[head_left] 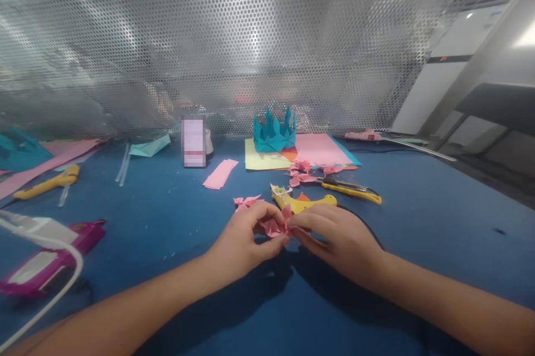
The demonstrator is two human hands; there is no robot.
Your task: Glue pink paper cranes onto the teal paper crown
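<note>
My left hand (244, 239) and my right hand (334, 236) meet at the middle of the blue table (167, 205). Both pinch a small folded pink paper piece (276, 226) between their fingertips. Just behind the hands lies a yellow utility knife (307, 201). A finished pink folded piece (246, 201) rests to the left of it. More pink folded pieces (301, 171) lie further back.
A teal paper crown (275, 130) stands on stacked coloured sheets (317, 150) at the back. Yellow-handled scissors (351, 189) lie right of centre. A pink paper strip (220, 173), another yellow knife (50, 182), a magenta device (50, 258) with a white cable lie left. A perforated metal screen (209, 49) closes the far edge.
</note>
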